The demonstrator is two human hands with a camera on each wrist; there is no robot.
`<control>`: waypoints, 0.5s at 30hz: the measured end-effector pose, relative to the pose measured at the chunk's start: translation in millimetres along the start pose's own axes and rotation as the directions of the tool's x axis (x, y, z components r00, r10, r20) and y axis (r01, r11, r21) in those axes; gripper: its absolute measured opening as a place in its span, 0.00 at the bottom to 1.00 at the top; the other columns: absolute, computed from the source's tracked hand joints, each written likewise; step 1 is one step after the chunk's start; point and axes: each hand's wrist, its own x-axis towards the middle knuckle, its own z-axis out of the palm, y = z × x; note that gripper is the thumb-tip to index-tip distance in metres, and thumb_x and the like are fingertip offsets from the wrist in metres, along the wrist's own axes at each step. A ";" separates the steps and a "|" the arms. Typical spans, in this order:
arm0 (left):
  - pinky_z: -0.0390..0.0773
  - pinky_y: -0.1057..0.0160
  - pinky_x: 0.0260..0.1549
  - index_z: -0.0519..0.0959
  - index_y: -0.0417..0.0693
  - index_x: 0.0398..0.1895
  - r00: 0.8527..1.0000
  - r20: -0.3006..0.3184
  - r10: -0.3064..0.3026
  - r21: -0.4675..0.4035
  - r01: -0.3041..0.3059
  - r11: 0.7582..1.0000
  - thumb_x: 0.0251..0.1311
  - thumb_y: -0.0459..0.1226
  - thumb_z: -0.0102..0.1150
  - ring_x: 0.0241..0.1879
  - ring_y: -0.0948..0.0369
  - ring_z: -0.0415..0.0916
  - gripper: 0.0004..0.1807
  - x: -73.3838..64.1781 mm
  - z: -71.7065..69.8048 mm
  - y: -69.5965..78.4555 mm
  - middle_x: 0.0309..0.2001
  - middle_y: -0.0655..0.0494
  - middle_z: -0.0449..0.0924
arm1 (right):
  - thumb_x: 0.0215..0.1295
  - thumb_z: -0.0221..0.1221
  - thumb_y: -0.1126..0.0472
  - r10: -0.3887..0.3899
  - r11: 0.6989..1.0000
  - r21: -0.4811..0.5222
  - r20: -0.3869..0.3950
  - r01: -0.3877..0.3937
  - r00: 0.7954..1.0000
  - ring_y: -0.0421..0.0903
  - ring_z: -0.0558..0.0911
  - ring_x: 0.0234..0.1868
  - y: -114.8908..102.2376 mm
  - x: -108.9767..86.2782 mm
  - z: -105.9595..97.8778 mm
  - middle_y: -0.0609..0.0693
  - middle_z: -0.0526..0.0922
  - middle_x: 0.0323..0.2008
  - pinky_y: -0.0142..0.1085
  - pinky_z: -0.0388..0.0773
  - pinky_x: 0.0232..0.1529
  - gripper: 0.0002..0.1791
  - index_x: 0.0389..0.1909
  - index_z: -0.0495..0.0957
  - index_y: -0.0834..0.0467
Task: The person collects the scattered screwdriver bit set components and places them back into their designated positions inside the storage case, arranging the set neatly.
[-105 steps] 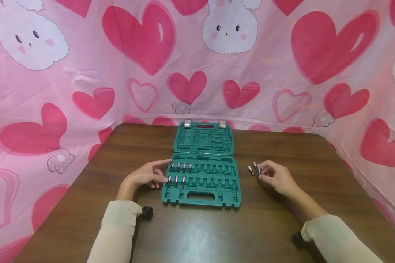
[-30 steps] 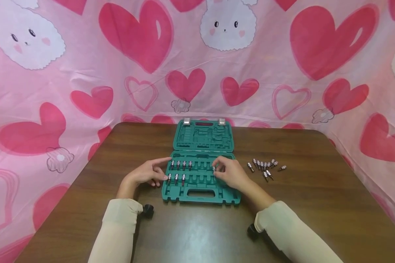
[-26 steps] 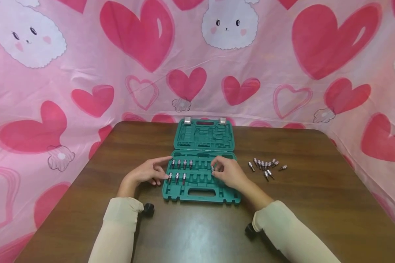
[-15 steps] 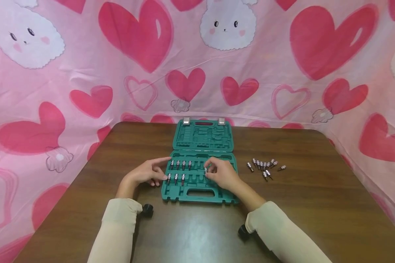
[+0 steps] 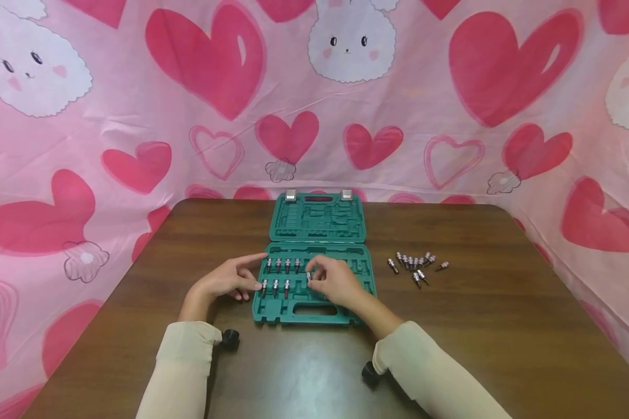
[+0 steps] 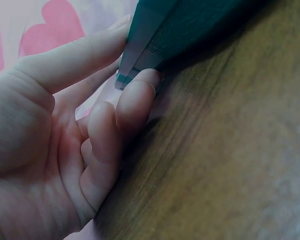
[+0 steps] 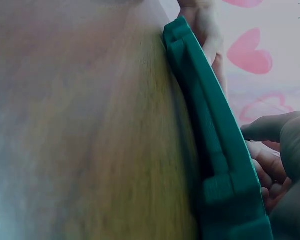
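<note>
A green plastic socket case (image 5: 367, 302) lies unfolded on the table. My right hand (image 5: 340, 284) pinches a small silver bit socket (image 5: 308, 276) between thumb and fingertips, over the slots in the middle of the case. Four-sided silver heads and dark tips show on several bit sockets (image 5: 287, 265) seated in two rows on the left. At the left rim, my left hand (image 5: 224, 283) touches the case with index finger and thumb spread apart. Its other fingers (image 6: 132, 102) are bent beside the case wall in the left wrist view. The right wrist view hides the pinched bit socket behind the case.
Several loose bit sockets (image 5: 410, 263) lie in a cluster on the brown table (image 5: 477, 326), right of the case. The case's lid (image 5: 317, 218) lies back toward the pink heart-patterned cloth (image 5: 409, 99) hanging around the table.
From the loose cluster on the right, my right hand has brought a bit socket over the case and moved it leftward along the slots. My left hand stays at the case's left rim.
</note>
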 end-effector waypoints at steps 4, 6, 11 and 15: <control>0.82 0.55 0.25 0.58 0.53 0.75 1.000 0.005 0.005 0.000 -0.005 1.000 0.58 0.37 0.67 0.22 0.53 0.79 0.43 -0.9 0.4 0.0 0.31 0.45 0.83 | 0.60 0.67 0.64 0.006 1.000 -0.010 0.012 -0.006 1.000 0.43 0.75 0.25 -2.3 1.7 4.5 0.42 0.78 0.25 0.37 0.74 0.26 0.11 0.42 0.78 0.54; 0.81 0.56 0.25 0.57 0.52 0.75 1.000 0.006 0.003 0.000 -0.003 1.000 0.58 0.37 0.67 0.22 0.53 0.78 0.43 -1.0 0.3 -0.1 0.31 0.45 0.83 | 0.60 0.67 0.63 0.004 1.000 -0.024 0.014 -0.004 1.000 0.43 0.75 0.25 -3.8 2.4 6.8 0.42 0.78 0.25 0.37 0.74 0.27 0.11 0.41 0.79 0.53; 0.82 0.56 0.25 0.58 0.54 0.75 1.000 -0.002 -0.011 -0.004 0.011 1.000 0.57 0.37 0.68 0.22 0.54 0.78 0.43 0.4 -0.4 -0.6 0.31 0.46 0.83 | 0.59 0.68 0.61 -0.003 0.996 -0.085 0.001 0.003 1.000 0.41 0.74 0.25 -6.4 4.2 11.1 0.40 0.77 0.24 0.35 0.73 0.27 0.10 0.40 0.79 0.51; 0.82 0.55 0.25 0.59 0.55 0.75 1.000 -0.008 -0.016 -0.007 0.016 1.000 0.57 0.38 0.68 0.22 0.53 0.79 0.43 0.2 0.1 0.3 0.31 0.46 0.83 | 0.59 0.68 0.61 -0.010 0.993 -0.118 -0.008 0.009 1.000 0.40 0.74 0.25 -5.8 4.8 12.6 0.40 0.76 0.24 0.35 0.72 0.27 0.10 0.40 0.79 0.50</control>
